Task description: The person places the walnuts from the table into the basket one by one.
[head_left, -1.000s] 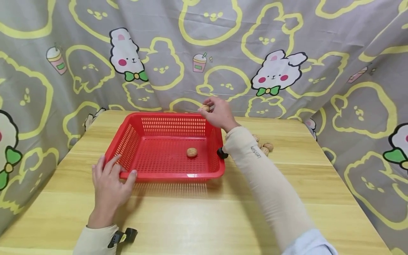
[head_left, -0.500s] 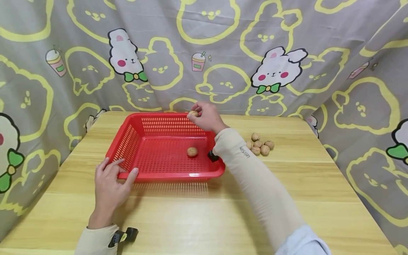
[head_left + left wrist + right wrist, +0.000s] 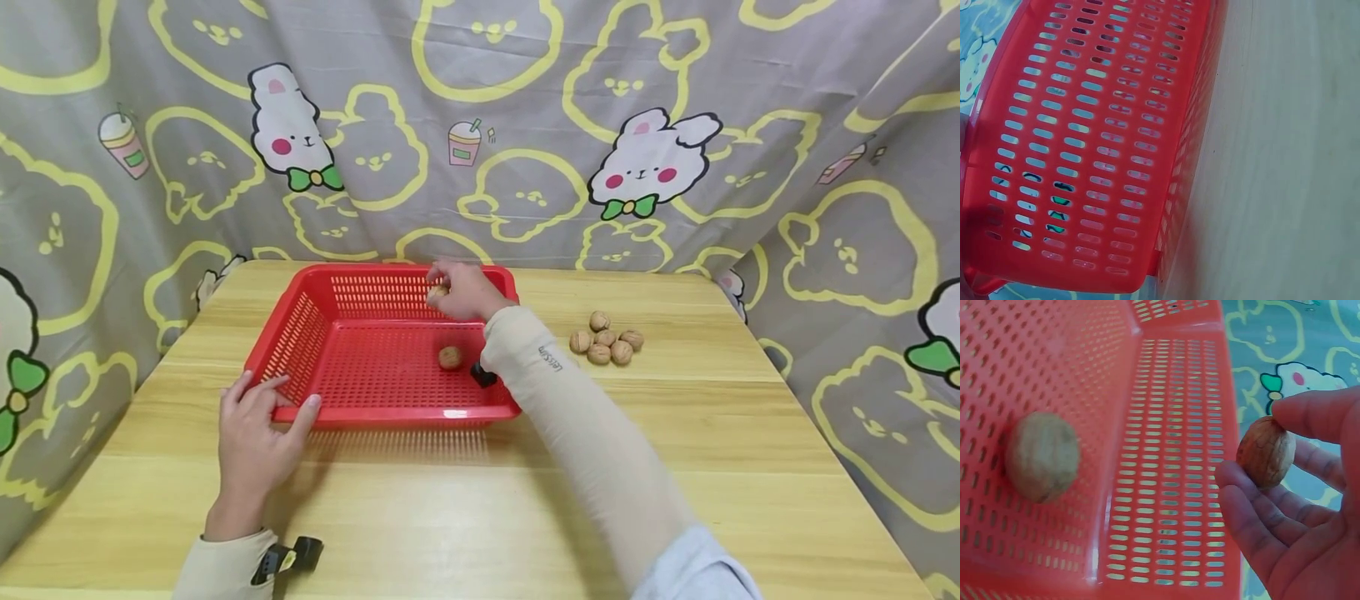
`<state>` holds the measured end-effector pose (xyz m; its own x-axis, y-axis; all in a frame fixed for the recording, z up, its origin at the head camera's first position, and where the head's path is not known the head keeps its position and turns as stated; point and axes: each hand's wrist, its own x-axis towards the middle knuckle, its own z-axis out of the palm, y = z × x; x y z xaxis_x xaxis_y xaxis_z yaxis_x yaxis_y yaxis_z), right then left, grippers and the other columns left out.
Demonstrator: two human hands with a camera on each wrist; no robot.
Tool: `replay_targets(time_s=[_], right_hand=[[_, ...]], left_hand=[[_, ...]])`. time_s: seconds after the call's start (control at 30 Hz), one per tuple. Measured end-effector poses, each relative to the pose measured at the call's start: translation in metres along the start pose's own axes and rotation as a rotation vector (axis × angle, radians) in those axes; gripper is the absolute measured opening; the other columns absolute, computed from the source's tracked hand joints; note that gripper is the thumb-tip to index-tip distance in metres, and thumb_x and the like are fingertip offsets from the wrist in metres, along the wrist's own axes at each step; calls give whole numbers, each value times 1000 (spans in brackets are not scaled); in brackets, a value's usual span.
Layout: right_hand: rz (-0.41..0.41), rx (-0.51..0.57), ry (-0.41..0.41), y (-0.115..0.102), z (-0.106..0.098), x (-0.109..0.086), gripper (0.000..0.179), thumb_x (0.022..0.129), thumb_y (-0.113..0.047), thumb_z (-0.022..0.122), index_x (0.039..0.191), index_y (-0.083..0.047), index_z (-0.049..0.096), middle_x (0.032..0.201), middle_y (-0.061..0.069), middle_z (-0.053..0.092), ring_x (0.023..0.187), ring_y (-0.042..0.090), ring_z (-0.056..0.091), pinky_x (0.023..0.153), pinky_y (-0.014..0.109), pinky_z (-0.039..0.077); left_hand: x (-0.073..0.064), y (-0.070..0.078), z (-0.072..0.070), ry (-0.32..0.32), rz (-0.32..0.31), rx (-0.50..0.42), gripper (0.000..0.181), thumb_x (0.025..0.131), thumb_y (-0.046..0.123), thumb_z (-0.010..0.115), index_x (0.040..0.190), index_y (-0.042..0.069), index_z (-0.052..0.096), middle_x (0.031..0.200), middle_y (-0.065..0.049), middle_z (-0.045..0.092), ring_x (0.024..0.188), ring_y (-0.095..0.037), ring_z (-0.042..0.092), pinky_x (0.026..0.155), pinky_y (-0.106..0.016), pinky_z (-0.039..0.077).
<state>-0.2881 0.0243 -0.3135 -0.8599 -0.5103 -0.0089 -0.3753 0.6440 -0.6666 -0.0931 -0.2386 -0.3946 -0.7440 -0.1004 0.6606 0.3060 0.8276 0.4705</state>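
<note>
A red plastic basket (image 3: pixel 390 414) with slotted walls stands on the wooden table. One walnut (image 3: pixel 450 358) lies on its floor toward the right; the right wrist view shows this walnut (image 3: pixel 1041 456) too. My right hand (image 3: pixel 468 292) is over the back right part of the basket and pinches another walnut (image 3: pixel 1266 453) between thumb and fingertips. At the front left corner my left hand (image 3: pixel 255 442) holds the basket's rim, thumb on the front edge and fingers over the left side. The left wrist view shows mostly the basket's outer wall (image 3: pixel 1079 144).
Several walnuts (image 3: pixel 604 338) lie in a loose group on the table (image 3: pixel 720 433) to the right of the basket. A patterned grey curtain (image 3: pixel 525 92) hangs behind the table and along both sides.
My right hand has moved left and lower with its walnut, from above the basket's back right corner to over the basket. The walnut group is now uncovered. The left hand stays at the corner.
</note>
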Motion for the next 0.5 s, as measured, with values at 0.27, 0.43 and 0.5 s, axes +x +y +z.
replay_targets(time_s=[0.27,0.43,0.5], right_hand=[[29,-119,-117,5,11,-1,31,90,-16,64,120,-6,60,91,7,60,82,20,53,71,29,45],[69,-188,-173,5,15,-2,29,91,-19,65,118,-8,62,92,6,60,84,19,54,72,29,45],[89,-222,-199,6,17,0,27,90,-21,66,115,-10,63,93,5,60,86,19,55,72,29,47]], left_hand=[[-1,0,0,0,-11,5,37,81,31,67,69,-1,51,107,-31,64,122,-51,40,110,-61,17],[0,1,-1,1,-13,6,38,81,31,67,69,-1,52,106,-31,64,123,-50,41,110,-61,17],[0,2,-1,3,-11,1,39,82,33,67,69,-1,52,105,-31,65,123,-50,41,110,-61,17]])
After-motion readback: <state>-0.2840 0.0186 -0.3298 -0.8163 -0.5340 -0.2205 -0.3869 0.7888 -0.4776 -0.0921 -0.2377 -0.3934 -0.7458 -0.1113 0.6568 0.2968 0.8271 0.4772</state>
